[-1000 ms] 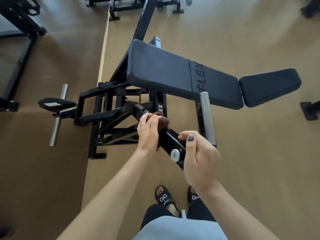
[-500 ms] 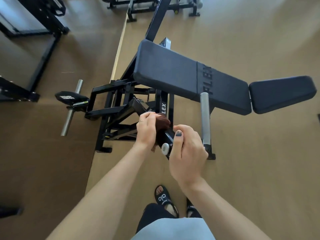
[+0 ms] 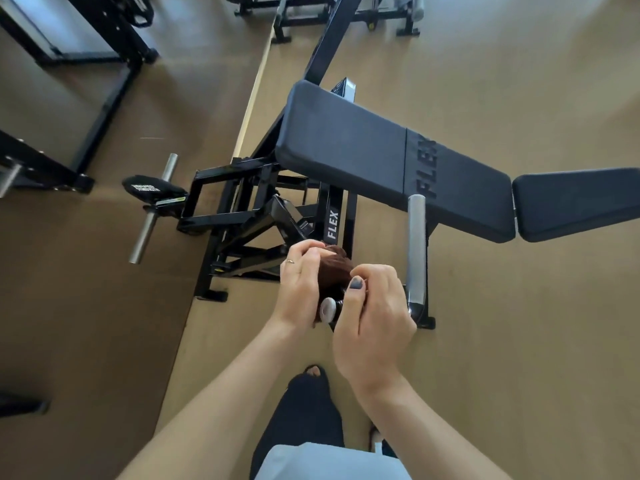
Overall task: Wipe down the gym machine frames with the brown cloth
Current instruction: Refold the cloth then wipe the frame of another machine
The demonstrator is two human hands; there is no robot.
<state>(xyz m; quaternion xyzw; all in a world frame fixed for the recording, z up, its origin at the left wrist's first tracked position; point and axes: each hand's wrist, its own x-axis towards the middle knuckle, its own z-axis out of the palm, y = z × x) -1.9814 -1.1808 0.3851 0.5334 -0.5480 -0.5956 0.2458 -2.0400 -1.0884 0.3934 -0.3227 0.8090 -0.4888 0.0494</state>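
Note:
The brown cloth (image 3: pixel 335 271) is bunched around the near end of a black lever arm of the gym machine frame (image 3: pixel 242 216). My left hand (image 3: pixel 300 285) grips the cloth against the bar from the left. My right hand (image 3: pixel 374 320) holds the bar's end from the right, thumb lying beside a white round end cap (image 3: pixel 327 308). Most of the lever arm is hidden under both hands.
A black padded bench (image 3: pixel 381 161) with a FLEX mark runs to the right, with a separate pad (image 3: pixel 575 202) beyond it. A chrome handle (image 3: pixel 415 247) stands right of my hands. A chrome weight peg (image 3: pixel 152 209) sticks out left. Other machine frames (image 3: pixel 104 74) stand far left and behind.
Both hands with the cloth have slid toward me along the lever arm to its end. The right hand has closed in beside the left, and the view has shifted.

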